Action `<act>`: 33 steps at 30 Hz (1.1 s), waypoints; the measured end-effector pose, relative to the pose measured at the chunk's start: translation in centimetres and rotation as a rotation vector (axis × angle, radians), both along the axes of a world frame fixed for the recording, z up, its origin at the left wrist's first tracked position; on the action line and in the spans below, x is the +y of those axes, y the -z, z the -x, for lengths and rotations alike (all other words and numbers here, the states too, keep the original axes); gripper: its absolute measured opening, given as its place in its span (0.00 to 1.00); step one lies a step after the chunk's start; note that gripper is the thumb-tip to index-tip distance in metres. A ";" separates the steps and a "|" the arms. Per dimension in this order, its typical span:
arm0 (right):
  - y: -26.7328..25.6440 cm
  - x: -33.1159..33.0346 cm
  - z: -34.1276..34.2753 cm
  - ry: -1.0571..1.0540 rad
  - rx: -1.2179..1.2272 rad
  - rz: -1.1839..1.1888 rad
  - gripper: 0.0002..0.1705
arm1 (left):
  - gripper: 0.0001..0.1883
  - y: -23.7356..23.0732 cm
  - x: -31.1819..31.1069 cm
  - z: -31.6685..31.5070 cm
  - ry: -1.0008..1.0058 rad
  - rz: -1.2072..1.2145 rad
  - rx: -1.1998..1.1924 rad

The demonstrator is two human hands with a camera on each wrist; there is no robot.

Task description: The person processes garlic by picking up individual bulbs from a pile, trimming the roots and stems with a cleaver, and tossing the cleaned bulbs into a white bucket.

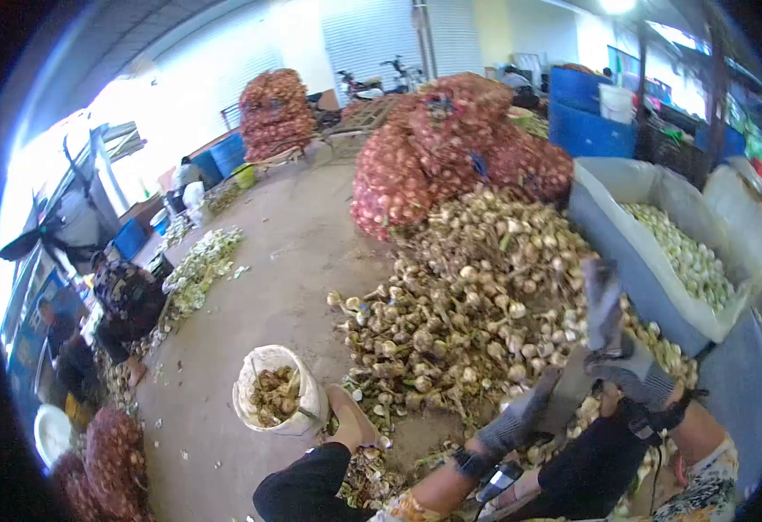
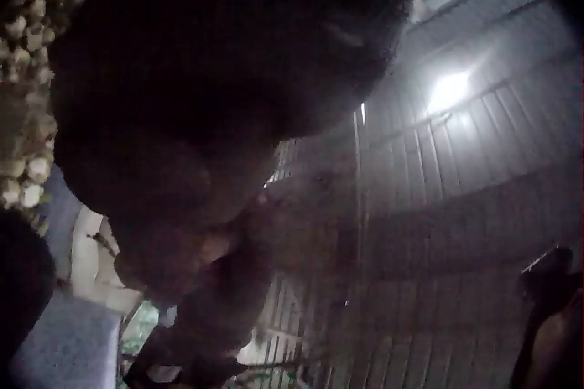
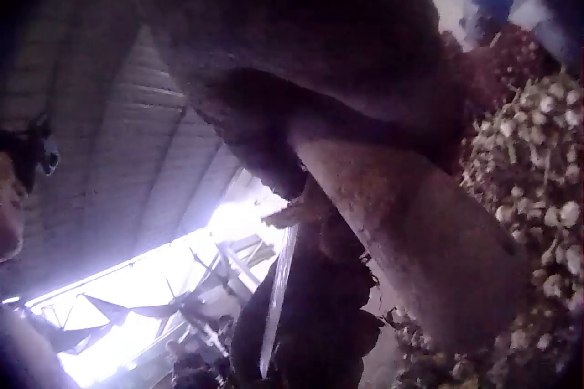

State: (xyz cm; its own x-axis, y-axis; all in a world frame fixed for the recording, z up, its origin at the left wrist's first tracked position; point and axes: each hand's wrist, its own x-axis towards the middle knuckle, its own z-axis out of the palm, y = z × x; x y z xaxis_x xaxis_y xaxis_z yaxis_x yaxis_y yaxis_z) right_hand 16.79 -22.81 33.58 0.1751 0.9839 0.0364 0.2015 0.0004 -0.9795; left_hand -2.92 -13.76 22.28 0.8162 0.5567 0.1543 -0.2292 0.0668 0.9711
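Both hands wear grey gloves and meet over a heap of garlic bulbs [image 1: 459, 322]. The right hand [image 1: 646, 374] grips a long grey-brown thing [image 1: 604, 304] that sticks up and away from it; its kind is too blurred to tell. In the right wrist view the thing [image 3: 420, 234] comes out thick and rounded from under the dark glove, with a thin pale strip [image 3: 278, 302] hanging nearby. Fingertips of the left hand [image 1: 559, 396] reach right up to the right hand and partly hide behind it. The left wrist view is mostly dark glove.
A white bucket [image 1: 304, 422] holding garlic stands by the foot. Red net sacks [image 1: 459, 139] rise behind the heap. To the right is a lined grey bin [image 1: 633, 252] with pale bulbs. People [image 1: 128, 296] sit at the left beside peelings; a blue barrel [image 1: 590, 122] stands behind.
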 end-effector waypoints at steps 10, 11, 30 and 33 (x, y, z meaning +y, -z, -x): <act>17.3 -35.4 -21.6 1.339 0.175 -0.579 0.17 | 0.15 10.0 8.7 3.3 -0.364 -1.298 0.962; 21.9 -40.9 -23.2 1.512 0.187 -0.540 0.18 | 0.15 10.9 9.3 3.9 -0.385 -1.152 0.996; 36.4 -43.0 -34.2 1.004 -0.028 0.172 0.32 | 0.11 17.4 7.5 14.1 -0.597 0.497 0.507; 36.9 -43.2 -35.5 0.901 0.237 0.066 0.30 | 0.11 16.0 6.3 13.5 -0.790 0.793 0.454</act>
State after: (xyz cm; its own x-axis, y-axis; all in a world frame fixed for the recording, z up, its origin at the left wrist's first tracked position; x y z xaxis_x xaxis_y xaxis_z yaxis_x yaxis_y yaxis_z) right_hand 52.33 -65.98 -3.37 0.8690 0.4719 -0.1488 -0.1064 -0.1156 -0.9876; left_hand -16.43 -7.51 6.32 0.0991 0.7368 -0.6688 -0.1245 0.6761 0.7263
